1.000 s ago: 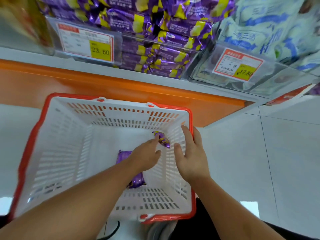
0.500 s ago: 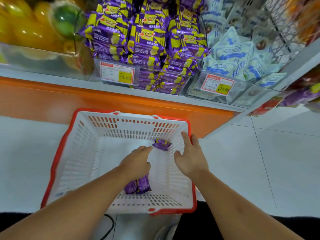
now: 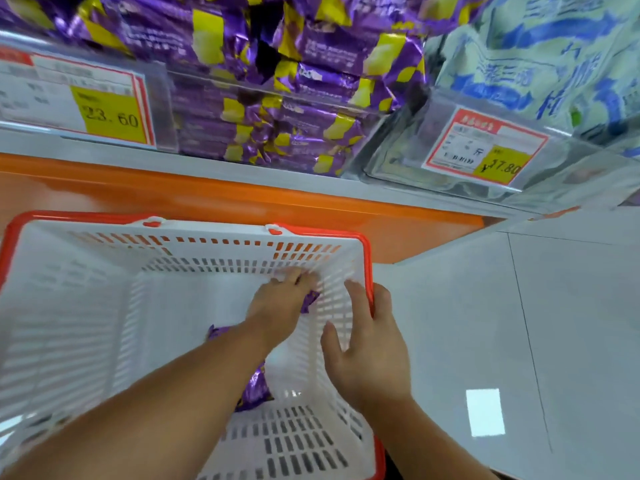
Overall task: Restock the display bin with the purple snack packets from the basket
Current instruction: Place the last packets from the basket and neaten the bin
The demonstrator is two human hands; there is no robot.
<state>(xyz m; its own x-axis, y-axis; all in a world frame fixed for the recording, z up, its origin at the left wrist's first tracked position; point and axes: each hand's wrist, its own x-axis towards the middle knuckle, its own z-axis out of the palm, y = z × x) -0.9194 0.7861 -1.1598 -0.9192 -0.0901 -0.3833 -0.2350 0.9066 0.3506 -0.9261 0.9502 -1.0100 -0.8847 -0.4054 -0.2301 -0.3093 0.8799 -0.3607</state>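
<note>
Purple snack packets already heap the display bin at twelve o'clock, so I judge the job nearly done. Two are left in the basket: one packet low under my left forearm, another packet at the far corner. My left hand reaches onto that far one, fingers curling over it. My right hand rests flat and relaxed on the basket's three o'clock wall.
</note>
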